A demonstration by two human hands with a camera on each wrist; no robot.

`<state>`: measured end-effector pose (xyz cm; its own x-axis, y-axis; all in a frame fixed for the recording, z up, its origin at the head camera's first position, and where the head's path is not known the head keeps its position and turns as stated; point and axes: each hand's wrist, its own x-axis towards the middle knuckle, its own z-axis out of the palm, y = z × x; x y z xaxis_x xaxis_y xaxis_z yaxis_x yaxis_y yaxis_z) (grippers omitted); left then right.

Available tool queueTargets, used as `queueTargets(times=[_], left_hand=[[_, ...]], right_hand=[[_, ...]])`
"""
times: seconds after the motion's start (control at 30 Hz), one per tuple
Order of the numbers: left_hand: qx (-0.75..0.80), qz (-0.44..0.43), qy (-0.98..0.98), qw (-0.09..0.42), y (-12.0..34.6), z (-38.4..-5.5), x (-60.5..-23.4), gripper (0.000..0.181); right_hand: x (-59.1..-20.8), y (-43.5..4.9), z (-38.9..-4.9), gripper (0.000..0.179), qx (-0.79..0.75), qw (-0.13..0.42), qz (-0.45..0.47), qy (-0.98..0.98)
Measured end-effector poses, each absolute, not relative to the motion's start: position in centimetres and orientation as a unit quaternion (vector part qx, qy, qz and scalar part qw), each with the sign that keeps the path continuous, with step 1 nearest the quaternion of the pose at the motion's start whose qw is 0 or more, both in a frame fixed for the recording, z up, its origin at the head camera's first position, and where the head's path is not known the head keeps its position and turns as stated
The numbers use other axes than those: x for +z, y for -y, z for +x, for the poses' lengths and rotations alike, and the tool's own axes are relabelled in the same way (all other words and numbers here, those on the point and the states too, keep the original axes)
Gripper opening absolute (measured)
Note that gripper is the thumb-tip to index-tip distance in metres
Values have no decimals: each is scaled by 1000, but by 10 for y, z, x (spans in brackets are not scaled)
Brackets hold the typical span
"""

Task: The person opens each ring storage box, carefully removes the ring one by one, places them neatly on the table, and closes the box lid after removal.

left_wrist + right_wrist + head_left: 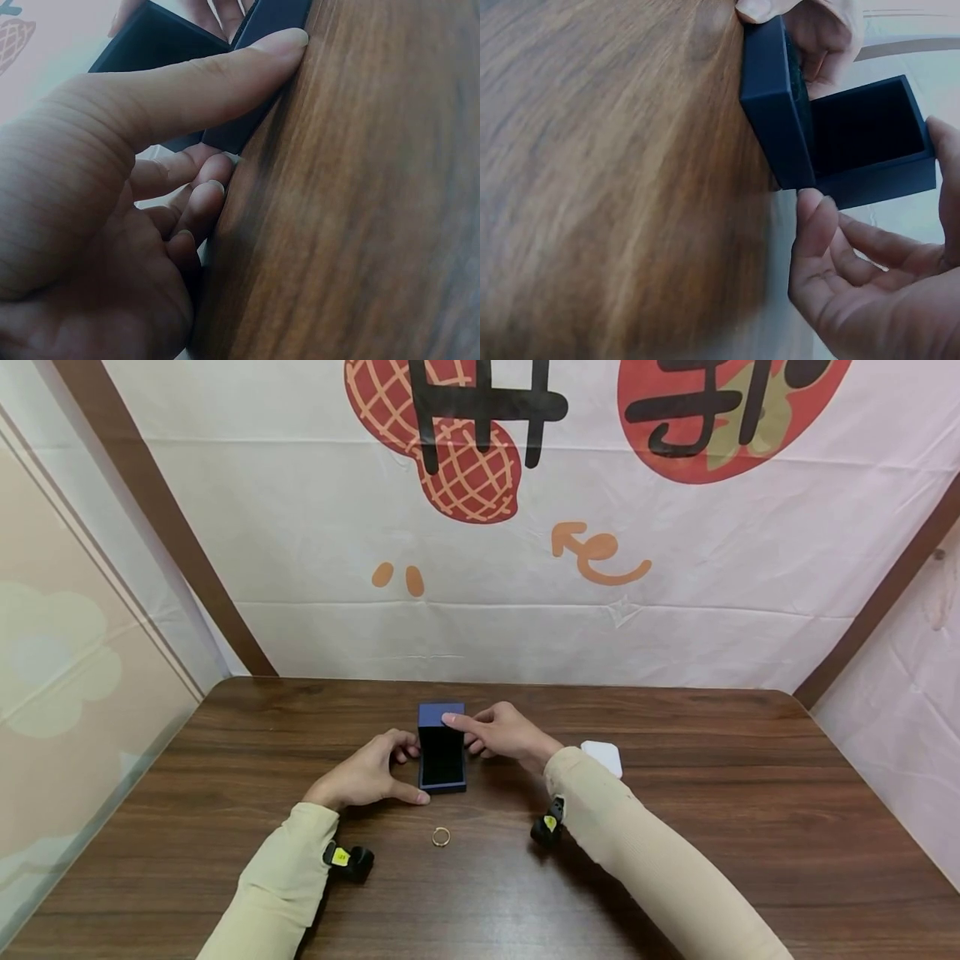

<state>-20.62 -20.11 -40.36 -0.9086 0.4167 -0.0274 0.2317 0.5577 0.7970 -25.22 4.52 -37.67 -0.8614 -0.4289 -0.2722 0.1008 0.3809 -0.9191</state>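
A small navy ring box (429, 718) stands on the table with its hinged lid (885, 180) raised and its dark inside facing the person. Around the left side of the base (769, 105), my left hand (367, 774) holds on, thumb along the front corner and fingers curled toward the back. From the right, my right hand (512, 732) grips the lid, its thumb on the lid's top edge and its fingertips low by the hinge. A gold-coloured ring (441, 845) lies on the wood in front of the box.
A white rounded-square object (603, 757) lies to the right, just beyond the right sleeve. Brown wood-grain table (712, 793) spreads around both arms. Behind its far edge hangs a white printed cloth (315, 635).
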Motion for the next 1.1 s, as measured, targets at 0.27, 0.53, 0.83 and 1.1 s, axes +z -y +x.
queueTargets(times=[0.27,0.53,0.83,1.1], left_hand=[[435,184,-875,108,202,-206,-403,74],[436,181,-875,110,201,-208,-405,75],[434,176,-876,116,201,-207,-405,79],[437,183,-873,112,202,-205,-404,77]], right_hand=[[-381,-48,-253,63,-554,244,-116,-788],[-382,-53,-251,67,-553,242,-140,-785],[-384,-55,-240,68,-514,197,-212,-808],[-388,-53,-233,70,-488,155,-227,-828]])
